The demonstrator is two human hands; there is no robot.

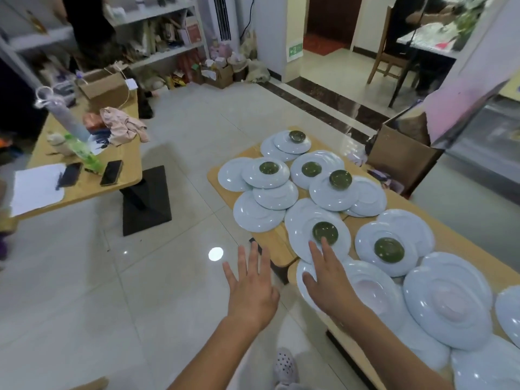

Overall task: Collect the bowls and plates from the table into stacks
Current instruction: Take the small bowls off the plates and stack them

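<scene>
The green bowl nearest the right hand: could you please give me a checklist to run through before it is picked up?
1. Right hand free: ok, open, holding nothing.
2. Left hand free: ok, open over the floor.
3. Green bowl within reach: ok, the right hand reaches its near rim; contact, cannot tell.
4. Plate beneath rests flat: not ok, it overlaps neighbouring plates.
5. Bowl stack started: not ok, every bowl in view sits alone on a plate, such as the next bowl.
</scene>
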